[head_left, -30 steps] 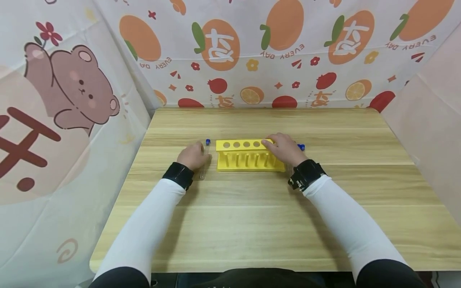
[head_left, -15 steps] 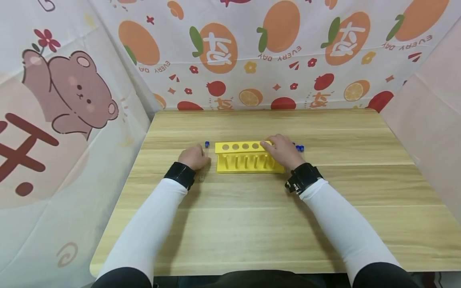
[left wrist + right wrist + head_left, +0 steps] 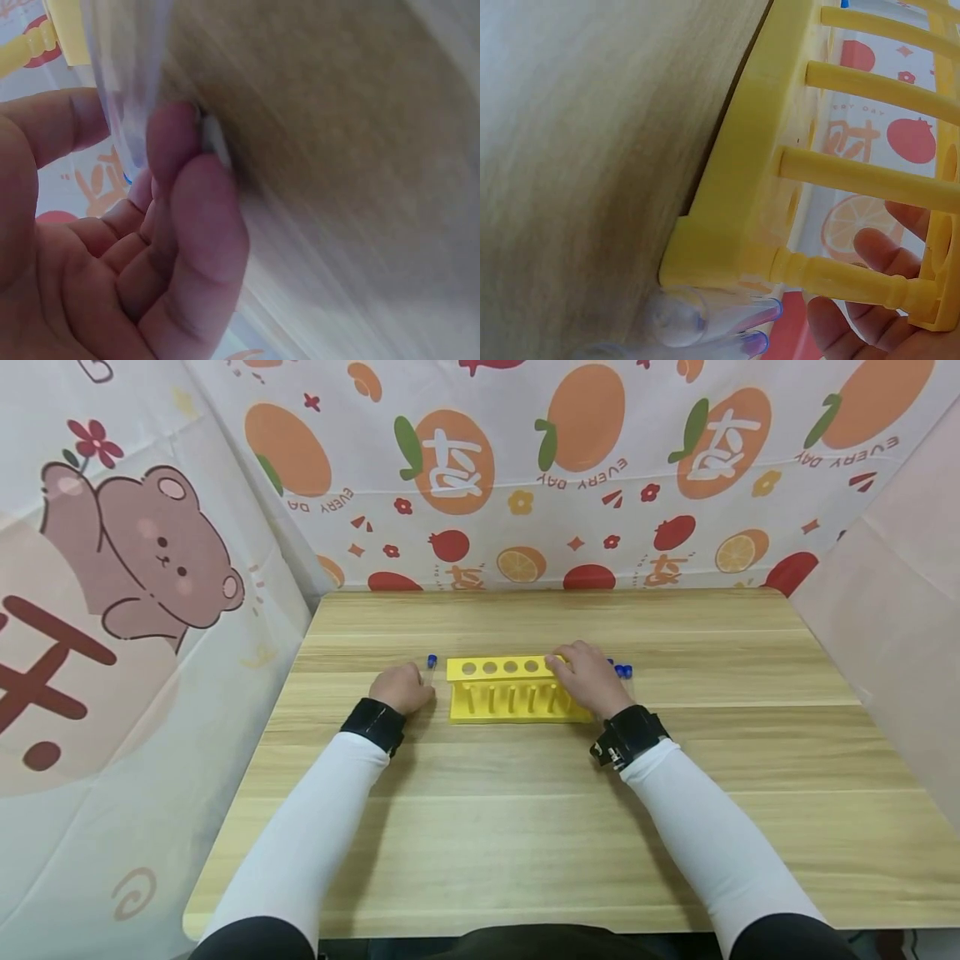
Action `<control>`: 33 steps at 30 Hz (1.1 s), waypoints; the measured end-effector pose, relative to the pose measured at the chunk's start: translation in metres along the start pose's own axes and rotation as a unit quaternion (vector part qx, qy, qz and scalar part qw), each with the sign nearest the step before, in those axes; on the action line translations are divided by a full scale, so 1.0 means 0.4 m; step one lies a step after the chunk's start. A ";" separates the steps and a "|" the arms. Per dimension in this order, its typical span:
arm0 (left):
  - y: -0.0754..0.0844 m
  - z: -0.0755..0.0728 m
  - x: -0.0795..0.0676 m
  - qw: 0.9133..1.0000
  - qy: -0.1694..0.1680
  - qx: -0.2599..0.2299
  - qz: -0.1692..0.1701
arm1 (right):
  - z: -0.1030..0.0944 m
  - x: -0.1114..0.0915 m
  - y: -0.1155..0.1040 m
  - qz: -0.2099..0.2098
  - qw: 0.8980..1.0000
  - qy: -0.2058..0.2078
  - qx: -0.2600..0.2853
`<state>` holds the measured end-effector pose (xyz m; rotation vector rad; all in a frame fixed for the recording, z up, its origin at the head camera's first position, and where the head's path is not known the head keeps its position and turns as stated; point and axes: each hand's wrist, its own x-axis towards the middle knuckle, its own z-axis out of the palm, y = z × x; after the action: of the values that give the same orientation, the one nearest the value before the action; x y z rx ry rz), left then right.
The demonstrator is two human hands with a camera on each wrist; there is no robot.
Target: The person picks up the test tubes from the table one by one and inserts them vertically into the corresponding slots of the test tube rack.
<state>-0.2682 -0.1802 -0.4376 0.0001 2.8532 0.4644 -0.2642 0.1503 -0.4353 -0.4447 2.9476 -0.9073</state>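
Note:
A yellow test tube rack (image 3: 517,703) stands at the middle of the table, with a row of holes in its top bar. My right hand (image 3: 591,680) grips its right end, thumb on the top bar and fingers behind it in the right wrist view. Left of the rack, my left hand (image 3: 402,688) pinches a clear test tube (image 3: 127,75) between thumb and fingers. Its blue cap (image 3: 432,661) shows beyond the hand; in the head view the hand hides its lower part. The visible rack holes hold no tubes.
More clear test tubes (image 3: 712,319) with blue caps (image 3: 624,671) lie on the table just right of the rack, partly hidden by my right hand. Patterned cloth hangs behind the wooden table (image 3: 525,827) and along its left side.
The left tube's lower end, earlier visible on the table below my left hand, is now out of sight as the fingers have closed on it. My right hand stays on the rack.

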 end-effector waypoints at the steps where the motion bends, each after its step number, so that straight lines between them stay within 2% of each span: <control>1: 0.000 -0.001 -0.001 1.000 -0.001 -0.001 -0.001 | 0.000 -0.001 0.001 0.000 1.000 0.002 0.004; 6: -0.003 -0.003 -0.006 1.000 -0.002 -0.027 -0.010 | 0.003 0.002 0.007 -0.004 1.000 0.004 0.028; 13: -0.011 0.006 0.003 0.998 -0.003 -0.063 -0.018 | 0.000 -0.001 0.009 0.012 0.997 0.010 0.072; 25: -0.012 -0.004 -0.005 0.993 -0.031 -0.103 -0.046 | -0.005 -0.006 0.000 0.012 0.997 0.009 0.079; 33: -0.030 -0.004 0.004 0.991 -0.043 -0.123 -0.037 | -0.001 -0.004 0.005 0.015 0.997 0.009 0.080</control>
<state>-0.2698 -0.1921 -0.4401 -0.1279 2.6820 0.7762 -0.2633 0.1527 -0.4361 -0.3858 2.8597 -1.1377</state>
